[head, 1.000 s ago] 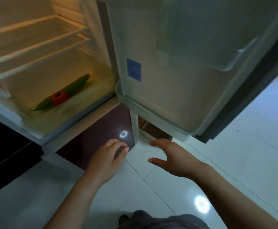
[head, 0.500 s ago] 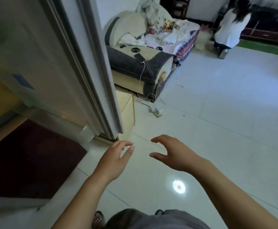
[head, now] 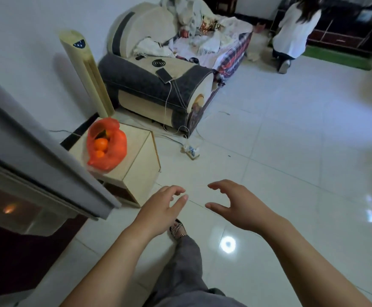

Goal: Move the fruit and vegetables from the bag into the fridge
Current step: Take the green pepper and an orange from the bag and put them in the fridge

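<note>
Hovering over the floor (head: pixel 269 151), left hand (head: pixel 158 209) and right hand (head: pixel 240 207) are both empty, fingers loosely spread. The bag (head: pixel 112 149) slumps on the bench's (head: pixel 136 138) left edge, beside the fridge door (head: pixel 36 138). Grab that thin plastic carelessly and the oranges (head: pixel 101 144) probably roll off.
</note>
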A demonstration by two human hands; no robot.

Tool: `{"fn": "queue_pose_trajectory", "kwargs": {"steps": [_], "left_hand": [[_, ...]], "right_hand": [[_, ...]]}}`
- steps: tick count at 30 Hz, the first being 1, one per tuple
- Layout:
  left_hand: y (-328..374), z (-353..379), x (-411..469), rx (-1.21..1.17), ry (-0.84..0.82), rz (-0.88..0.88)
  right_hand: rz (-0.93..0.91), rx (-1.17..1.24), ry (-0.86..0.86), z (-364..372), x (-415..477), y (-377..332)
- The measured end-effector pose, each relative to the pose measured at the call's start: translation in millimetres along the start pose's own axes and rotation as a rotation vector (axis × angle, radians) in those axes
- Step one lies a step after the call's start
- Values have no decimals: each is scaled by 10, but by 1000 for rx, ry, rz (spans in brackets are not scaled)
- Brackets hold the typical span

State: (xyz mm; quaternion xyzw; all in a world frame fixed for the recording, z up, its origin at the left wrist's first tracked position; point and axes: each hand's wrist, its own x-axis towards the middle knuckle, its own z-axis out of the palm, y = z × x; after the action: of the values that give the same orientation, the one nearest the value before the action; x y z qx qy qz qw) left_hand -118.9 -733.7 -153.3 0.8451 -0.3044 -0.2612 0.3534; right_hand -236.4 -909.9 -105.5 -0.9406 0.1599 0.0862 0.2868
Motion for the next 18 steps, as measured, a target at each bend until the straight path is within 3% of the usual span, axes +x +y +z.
{"fn": "queue_pose_trajectory", "kwargs": {"steps": [6, 12, 18], "left_hand": [[260, -33, 1376, 15, -82, 3], [328, -458, 2685, 49, -63, -85], [-185, -1079, 3105, 112, -18, -270]], "right_hand": [[71, -13, 57, -539, 887, 412], [55, 53, 112, -980, 1996, 490], [-75, 53, 28, -970, 2980, 290]]}}
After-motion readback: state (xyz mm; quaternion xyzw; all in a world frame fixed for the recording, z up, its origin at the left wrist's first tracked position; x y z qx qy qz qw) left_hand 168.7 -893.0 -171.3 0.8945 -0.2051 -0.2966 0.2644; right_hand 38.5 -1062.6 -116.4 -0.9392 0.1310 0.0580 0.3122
